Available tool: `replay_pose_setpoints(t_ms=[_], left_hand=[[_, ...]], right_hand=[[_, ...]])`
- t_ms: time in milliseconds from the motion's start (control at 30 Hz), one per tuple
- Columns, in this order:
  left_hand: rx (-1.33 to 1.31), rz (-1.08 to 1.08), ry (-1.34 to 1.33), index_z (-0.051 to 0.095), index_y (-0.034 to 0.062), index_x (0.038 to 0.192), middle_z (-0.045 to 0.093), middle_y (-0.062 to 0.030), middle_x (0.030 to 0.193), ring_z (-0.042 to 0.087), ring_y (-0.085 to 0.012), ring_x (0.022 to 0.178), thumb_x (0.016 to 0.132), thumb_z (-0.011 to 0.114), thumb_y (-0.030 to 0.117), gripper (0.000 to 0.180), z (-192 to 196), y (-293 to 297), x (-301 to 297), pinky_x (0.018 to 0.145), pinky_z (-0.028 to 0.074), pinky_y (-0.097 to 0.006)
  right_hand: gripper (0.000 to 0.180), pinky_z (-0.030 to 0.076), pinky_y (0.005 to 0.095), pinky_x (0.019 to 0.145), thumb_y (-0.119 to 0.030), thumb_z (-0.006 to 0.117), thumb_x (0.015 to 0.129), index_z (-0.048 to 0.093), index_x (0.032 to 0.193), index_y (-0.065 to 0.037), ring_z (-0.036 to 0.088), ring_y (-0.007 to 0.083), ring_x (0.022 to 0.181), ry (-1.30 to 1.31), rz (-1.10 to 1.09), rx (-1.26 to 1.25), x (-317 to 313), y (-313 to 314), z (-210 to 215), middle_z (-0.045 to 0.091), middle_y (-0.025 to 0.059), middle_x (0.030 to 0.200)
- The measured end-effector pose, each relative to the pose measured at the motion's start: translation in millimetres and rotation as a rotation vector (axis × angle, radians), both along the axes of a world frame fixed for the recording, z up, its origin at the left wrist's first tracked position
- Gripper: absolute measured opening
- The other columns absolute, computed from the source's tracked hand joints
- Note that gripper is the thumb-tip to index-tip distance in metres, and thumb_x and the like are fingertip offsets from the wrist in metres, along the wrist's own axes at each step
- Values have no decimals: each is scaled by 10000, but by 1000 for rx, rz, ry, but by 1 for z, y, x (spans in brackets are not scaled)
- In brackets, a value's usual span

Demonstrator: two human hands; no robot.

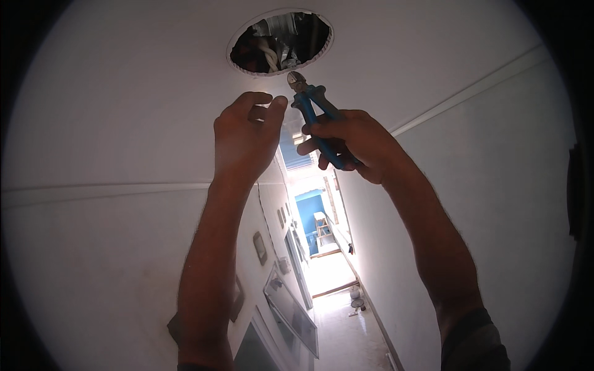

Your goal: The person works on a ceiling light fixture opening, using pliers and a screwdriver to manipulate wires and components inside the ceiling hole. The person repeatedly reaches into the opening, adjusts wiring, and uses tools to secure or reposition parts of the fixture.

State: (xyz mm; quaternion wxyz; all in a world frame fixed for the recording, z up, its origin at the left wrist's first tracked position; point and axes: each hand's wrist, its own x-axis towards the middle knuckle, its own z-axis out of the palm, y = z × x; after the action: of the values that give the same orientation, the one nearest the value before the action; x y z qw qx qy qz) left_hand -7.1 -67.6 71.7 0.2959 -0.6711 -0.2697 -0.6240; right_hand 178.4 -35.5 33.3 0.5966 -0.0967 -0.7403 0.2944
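Gripping blue-handled cutters [317, 114] in right hand [352, 145] beside left hand [244, 133]

Pliers [314, 108] in right hand [352, 145], below ceiling hole [281, 42]

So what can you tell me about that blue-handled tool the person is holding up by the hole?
The cutting pliers have a short grey metal head and two long blue-sleeved handles. The right hand grips the handles from below, pointing the head up at the edge of the round ceiling hole. The jaws look nearly closed. The left hand is raised beside them without touching.
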Motion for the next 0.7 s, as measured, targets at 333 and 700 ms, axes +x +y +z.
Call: replay_pose_setpoints(t_ms=[333,700], left_hand=[[234,836,191,348,95,1514,687,-205,698,705,-395,628,978,558,114,576,31,-10,22,630,589,-477],[10,1289,209,368,5,1449,711,-236,806,725,-420,763,988,562,211,541,46,-29,21,685,603,-520]], right_hand=[[244,519,278,434,-134,570,994,594,1144,56,739,251,642,-74,141,-78,31,0,-52,745,212,926],[258,555,327,479,-70,573,954,577,1173,65,743,283,657,-75,202,-147,58,22,-92,738,240,914]])
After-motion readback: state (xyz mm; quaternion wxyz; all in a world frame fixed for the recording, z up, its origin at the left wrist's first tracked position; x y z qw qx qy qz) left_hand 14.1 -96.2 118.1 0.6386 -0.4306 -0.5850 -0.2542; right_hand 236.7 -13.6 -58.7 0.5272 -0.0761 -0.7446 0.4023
